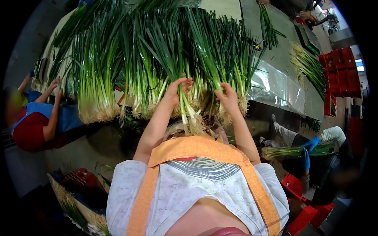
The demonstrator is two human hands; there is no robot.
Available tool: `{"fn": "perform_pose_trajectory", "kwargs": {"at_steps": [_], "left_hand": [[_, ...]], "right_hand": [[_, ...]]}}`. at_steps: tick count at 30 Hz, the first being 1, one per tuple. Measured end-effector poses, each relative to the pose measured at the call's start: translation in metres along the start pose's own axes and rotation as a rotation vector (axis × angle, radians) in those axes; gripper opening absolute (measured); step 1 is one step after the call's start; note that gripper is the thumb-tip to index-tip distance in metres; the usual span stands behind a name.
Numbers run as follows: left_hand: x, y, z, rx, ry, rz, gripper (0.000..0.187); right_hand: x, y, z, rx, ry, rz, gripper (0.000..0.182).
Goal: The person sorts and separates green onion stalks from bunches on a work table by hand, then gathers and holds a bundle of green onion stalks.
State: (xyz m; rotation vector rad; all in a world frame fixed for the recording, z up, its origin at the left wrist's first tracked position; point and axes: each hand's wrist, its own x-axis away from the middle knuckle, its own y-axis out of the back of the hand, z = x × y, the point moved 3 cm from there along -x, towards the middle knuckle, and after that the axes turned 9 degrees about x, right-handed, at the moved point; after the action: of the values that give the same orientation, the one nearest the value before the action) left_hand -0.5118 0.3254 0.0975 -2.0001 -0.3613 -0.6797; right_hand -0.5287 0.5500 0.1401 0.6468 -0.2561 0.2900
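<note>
just above the middle of the view, holds a small bunch of spring onions (183, 103) in the left hand (179, 89), with fingers loosely curled about the pale stems. points the roots towards six o'clock and the dark leaves towards eleven. brings the right hand (227, 96) to a thick green stalk (215, 78) at one, just apart from the left hand, with fingertips at its side; cannot tell from the view whether closed on it or only resting there. wears an orange apron (197, 147) over a pale patterned shirt.

from ten round to one, faces a dense row of spring onions (104, 76) on the table (252, 10), roots towards the near edge. between one and two, has a yellow-and-black handle (257, 47) close by the leaves; at two, clear plastic film (275, 83) and, farther out, a loose pile of spring onions (309, 65). between two and three, beyond the table, has stacked red crates (340, 72).

at nine, has a co-worker in red and blue (37, 124), with bare hands raised at the leaves. between three and four, has blue-gloved hands (309, 149) of another person on a long bundle (289, 152).
</note>
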Motion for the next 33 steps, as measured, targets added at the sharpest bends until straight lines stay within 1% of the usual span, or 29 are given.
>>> {"fn": "perform_pose_trajectory", "kwargs": {"at_steps": [1, 3, 4, 5, 7, 8, 9, 11, 12, 14, 15, 16, 19, 20, 23, 24, 27, 28, 31, 33], "left_hand": [[-0.005, 0.0, 0.005, 0.012, 0.043, 0.024, 0.024], [-0.014, -0.001, 0.012, 0.036, 0.129, 0.073, 0.03], [-0.013, -0.006, 0.012, 0.038, 0.104, 0.138, 0.036], [-0.013, -0.006, 0.009, 0.071, 0.108, 0.126, 0.035], [-0.011, -0.006, 0.002, 0.141, 0.116, 0.099, 0.033], [-0.005, -0.005, -0.002, 0.089, 0.061, 0.001, 0.029], [-0.008, 0.002, -0.003, 0.098, 0.056, 0.011, 0.029], [-0.018, 0.018, -0.002, 0.114, 0.05, 0.037, 0.028], [-0.016, 0.015, -0.002, 0.09, 0.038, -0.019, 0.03], [-0.009, 0.005, -0.001, 0.05, -0.005, -0.017, 0.028], [-0.007, 0.002, -0.003, 0.032, -0.03, -0.015, 0.027], [-0.01, 0.003, -0.003, 0.069, -0.022, 0.021, 0.024], [-0.007, 0.008, -0.009, 0.085, -0.033, 0.004, 0.024], [-0.006, 0.009, -0.011, 0.092, -0.034, 0.021, 0.024], [-0.001, 0.015, -0.019, 0.11, -0.03, 0.068, 0.025], [0.001, 0.015, -0.021, 0.189, 0.016, 0.122, 0.028], [0.004, 0.015, -0.027, 0.295, 0.076, 0.285, 0.036], [0.004, 0.015, -0.027, 0.293, 0.084, 0.277, 0.037], [-0.001, 0.023, -0.026, 0.223, 0.055, 0.205, 0.036], [-0.002, 0.024, -0.026, 0.227, 0.059, 0.207, 0.035]], "right_hand": [[0.01, -0.008, 0.018, 0.002, -0.072, 0.111, 0.037], [0.017, -0.04, 0.02, 0.131, 0.084, 0.166, 0.041], [0.021, -0.045, 0.023, 0.176, 0.279, 0.2, 0.039], [0.022, -0.045, 0.019, 0.19, 0.246, 0.216, 0.038], [0.013, -0.031, 0.008, 0.086, 0.159, 0.161, 0.042], [0.004, -0.019, -0.006, 0.148, 0.152, 0.008, 0.043], [-0.005, -0.007, -0.026, 0.21, 0.145, -0.148, 0.043], [-0.02, 0.004, -0.067, 0.643, 0.207, -0.441, 0.046], [-0.024, 0.002, -0.078, 0.734, 0.091, -0.362, 0.047], [-0.03, -0.005, -0.094, 0.793, 0.111, -0.292, 0.047], [-0.031, -0.006, -0.088, 0.822, 0.124, -0.257, 0.047], [-0.033, -0.004, -0.085, 0.797, 0.055, -0.229, 0.043], [-0.029, 0.015, -0.075, 0.488, 0.019, -0.361, 0.042], [-0.028, 0.025, -0.071, 0.479, 0.037, -0.382, 0.035], [-0.01, 0.055, -0.036, -0.081, -0.086, -0.289, 0.026], [-0.008, 0.061, -0.033, -0.248, -0.071, -0.193, 0.02], [0.008, 0.06, -0.014, -0.617, -0.077, -0.104, 0.022], [0.007, 0.054, -0.021, -0.648, -0.064, -0.028, 0.024], [0.003, 0.029, -0.05, -0.696, -0.23, -0.021, 0.023], [0.004, 0.027, -0.058, -0.847, -0.203, 0.019, 0.03]]}}
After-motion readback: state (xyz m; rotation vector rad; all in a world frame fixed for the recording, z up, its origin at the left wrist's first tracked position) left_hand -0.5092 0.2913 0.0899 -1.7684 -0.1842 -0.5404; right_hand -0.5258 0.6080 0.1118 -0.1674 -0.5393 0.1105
